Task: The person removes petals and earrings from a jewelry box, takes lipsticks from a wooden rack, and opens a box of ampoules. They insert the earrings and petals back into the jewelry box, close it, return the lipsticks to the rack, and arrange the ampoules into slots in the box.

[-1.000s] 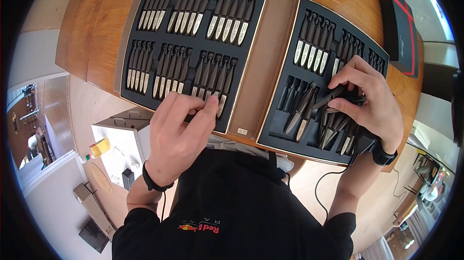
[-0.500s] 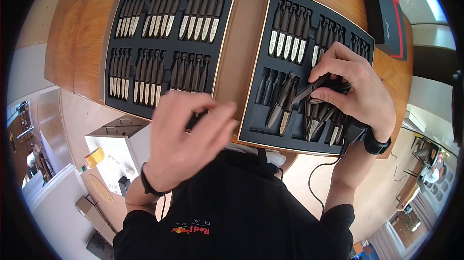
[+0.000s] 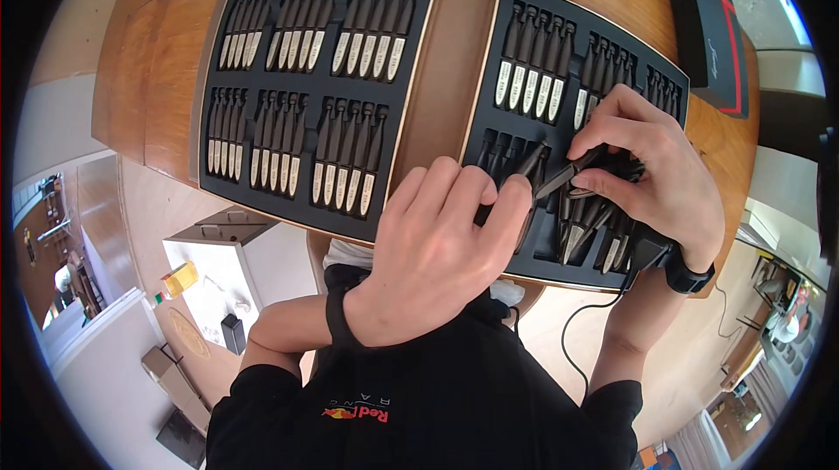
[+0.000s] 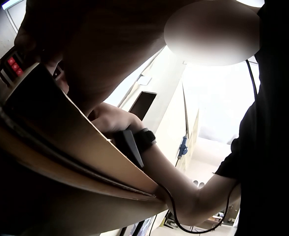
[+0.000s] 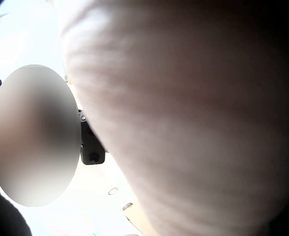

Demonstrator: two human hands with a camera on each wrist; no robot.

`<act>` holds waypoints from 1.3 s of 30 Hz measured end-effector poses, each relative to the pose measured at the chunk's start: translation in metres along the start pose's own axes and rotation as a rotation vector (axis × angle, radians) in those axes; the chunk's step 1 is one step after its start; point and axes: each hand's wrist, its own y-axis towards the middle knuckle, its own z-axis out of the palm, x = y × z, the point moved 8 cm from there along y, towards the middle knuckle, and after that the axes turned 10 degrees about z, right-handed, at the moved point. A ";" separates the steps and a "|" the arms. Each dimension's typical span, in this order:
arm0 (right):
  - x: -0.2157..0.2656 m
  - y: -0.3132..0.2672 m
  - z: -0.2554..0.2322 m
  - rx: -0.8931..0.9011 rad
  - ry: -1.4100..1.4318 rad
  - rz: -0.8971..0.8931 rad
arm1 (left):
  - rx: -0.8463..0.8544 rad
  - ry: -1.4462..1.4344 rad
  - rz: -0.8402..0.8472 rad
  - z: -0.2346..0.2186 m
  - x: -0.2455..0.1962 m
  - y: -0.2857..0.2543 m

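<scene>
My right hand (image 3: 655, 169) holds several slim dark bottle-shaped pieces, one of them (image 3: 559, 180) pinched between thumb and index finger and sticking out to the left. Below it, more loose pieces (image 3: 581, 230) lie in a pile in the right tray (image 3: 476, 238). At that tray's lower-left compartment is my left hand (image 3: 446, 247), fingers curled, thumb and index at a tilted dark piece (image 3: 530, 160) whose lower part is hidden behind the hand. Filling the left tray (image 3: 301, 77) are rows of such pieces with pale pointed labels; its lower-right row (image 3: 350, 155) is fully seen.
Both trays belong to one wide case, joined by a brown spine (image 3: 441, 59), on a wooden table (image 3: 157, 59). A black box with red ribbon (image 3: 703, 29) stands at the back right. A black cable (image 3: 568, 343) hangs from the right wrist.
My left hand has left the lower-right row of the left tray and swung right to the loose pieces in the right tray. The right hand has kept its hold.
</scene>
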 end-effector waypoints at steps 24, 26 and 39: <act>0.000 0.000 0.000 -0.007 -0.016 0.008 | -0.264 -0.216 0.240 -0.040 0.005 -0.038; 0.000 -0.001 0.000 -0.018 -0.018 -0.011 | -0.218 -0.180 0.271 -0.038 0.001 -0.035; -0.002 -0.003 0.002 -0.025 -0.044 0.005 | -0.055 -0.165 0.252 -0.019 -0.002 -0.023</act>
